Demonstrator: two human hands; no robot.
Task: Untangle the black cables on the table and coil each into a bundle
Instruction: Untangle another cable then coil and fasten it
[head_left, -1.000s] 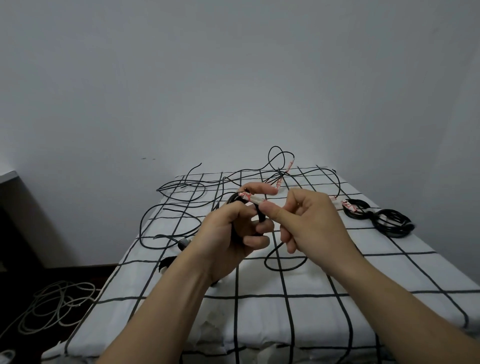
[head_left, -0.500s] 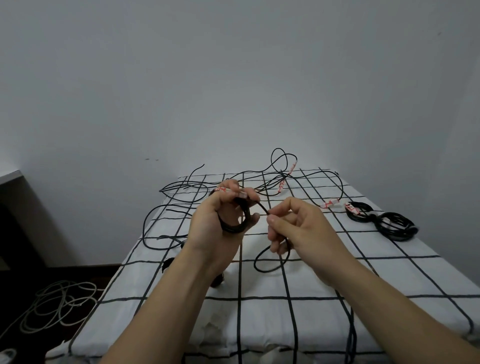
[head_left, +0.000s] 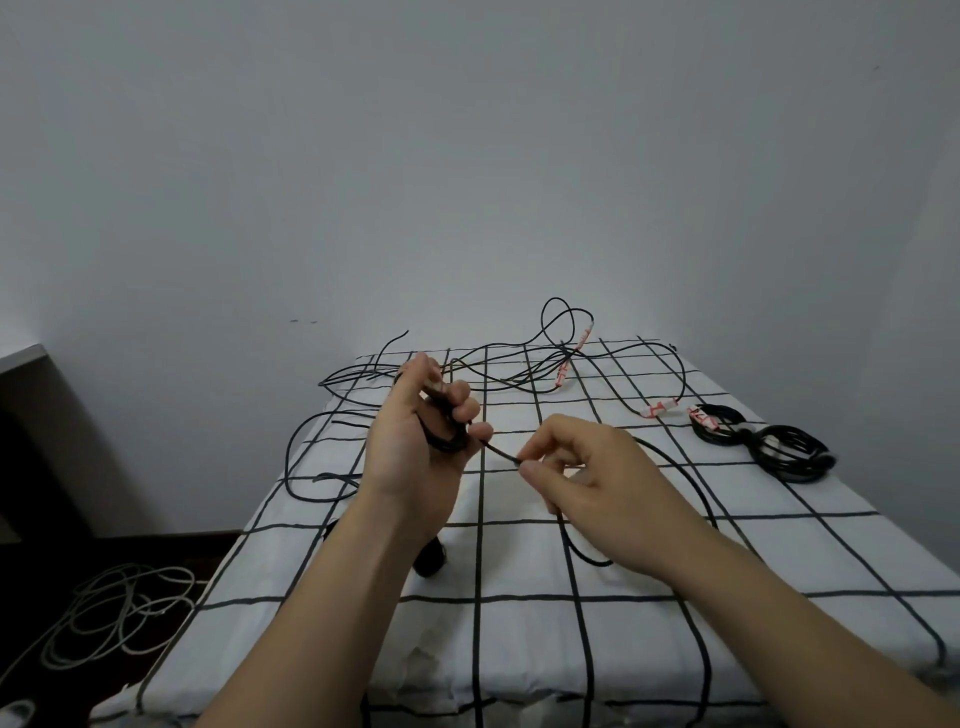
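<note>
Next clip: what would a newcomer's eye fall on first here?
The two hands at centre: the left hand holds a small black coil, the right hand pinches the strand leading from it. Behind them loose black cables sprawl across the checked tablecloth; two finished bundles lie at its right edge.

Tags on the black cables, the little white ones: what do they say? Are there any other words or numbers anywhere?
No text here can be read.
Right tag: red print, too blurred to read.
Bundle tag: red print, too blurred to read.
Middle tag: red marks, too small to read.
Far tag: red marks, too small to read.
No other words, numbers or signs show.
</note>
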